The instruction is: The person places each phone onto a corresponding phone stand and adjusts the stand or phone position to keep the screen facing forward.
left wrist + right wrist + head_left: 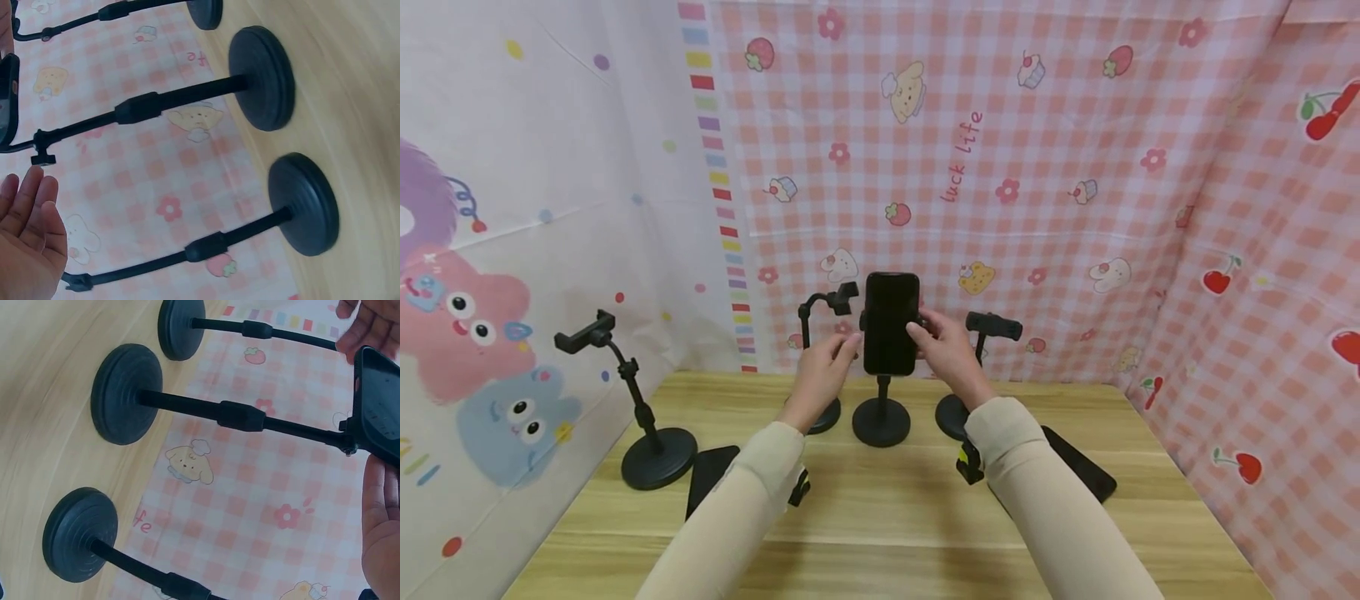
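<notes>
A black smartphone (pixel 891 325) stands upright, dark screen toward me, at the top of the middle phone stand (pixel 881 422). My right hand (pixel 951 346) grips the phone's right edge, thumb over the front and fingers behind. Just off the opposite edge is my left hand (pixel 823 367), its fingers loosely bent and holding nothing. In the left wrist view that hand's fingertips lie close to a small knob (pixel 44 156) on the stand's neck. The right wrist view shows the phone (pixel 381 403) joined to the stand's thin arm, with the right palm (pixel 381 531) below it.
Black stands with phone clamps flank the middle one: one far left (pixel 658 458), one behind my left hand (pixel 842 297), one at right (pixel 994 325). Dark flat devices lie on the wooden table (pixel 880 533), at left (pixel 709 475) and right (pixel 1078 464). A checked cloth (pixel 1060 125) hangs behind.
</notes>
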Tool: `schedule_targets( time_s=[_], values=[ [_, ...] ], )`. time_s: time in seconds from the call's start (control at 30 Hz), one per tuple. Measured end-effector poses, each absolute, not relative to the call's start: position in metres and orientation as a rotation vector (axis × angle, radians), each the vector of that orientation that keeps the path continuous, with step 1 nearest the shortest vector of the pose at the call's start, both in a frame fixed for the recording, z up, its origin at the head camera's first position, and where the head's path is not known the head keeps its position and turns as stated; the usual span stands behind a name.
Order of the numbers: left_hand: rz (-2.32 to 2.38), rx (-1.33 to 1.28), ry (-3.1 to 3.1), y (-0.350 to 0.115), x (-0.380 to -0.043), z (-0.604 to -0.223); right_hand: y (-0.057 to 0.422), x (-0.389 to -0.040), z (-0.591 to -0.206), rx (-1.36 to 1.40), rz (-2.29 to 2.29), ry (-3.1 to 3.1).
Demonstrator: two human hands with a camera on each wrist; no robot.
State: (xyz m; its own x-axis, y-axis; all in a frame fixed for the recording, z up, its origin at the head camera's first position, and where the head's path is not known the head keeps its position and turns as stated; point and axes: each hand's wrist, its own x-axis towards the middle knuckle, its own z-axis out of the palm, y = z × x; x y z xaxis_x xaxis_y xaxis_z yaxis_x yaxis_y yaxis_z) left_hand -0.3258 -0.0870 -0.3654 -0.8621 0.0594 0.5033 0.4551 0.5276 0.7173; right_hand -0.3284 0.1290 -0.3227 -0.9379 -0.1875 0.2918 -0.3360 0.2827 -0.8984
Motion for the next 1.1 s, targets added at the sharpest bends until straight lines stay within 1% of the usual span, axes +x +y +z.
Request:
schedule_targets(
  time_s=[0.4,0.67,0.83,1.1],
  values=[
    [-1.091,-0.307,-2.51,-0.111,-0.318,-0.393,0.149,-0.323,-0.336,0.478,1.647,-2.521],
    [-0.734,-0.401,-2.655,-0.127,-0.305,-0.413,0.17,-0.318,-0.349,0.468,1.54,-2.588],
    [-0.634,-0.387,-2.799,-0.128,-0.304,-0.426,0.187,-0.313,-0.356,0.436,1.466,-2.646],
    [-0.427,-0.306,-3.1,-0.127,-0.3,-0.437,0.212,-0.31,-0.363,0.393,1.202,-2.768]
  ],
)
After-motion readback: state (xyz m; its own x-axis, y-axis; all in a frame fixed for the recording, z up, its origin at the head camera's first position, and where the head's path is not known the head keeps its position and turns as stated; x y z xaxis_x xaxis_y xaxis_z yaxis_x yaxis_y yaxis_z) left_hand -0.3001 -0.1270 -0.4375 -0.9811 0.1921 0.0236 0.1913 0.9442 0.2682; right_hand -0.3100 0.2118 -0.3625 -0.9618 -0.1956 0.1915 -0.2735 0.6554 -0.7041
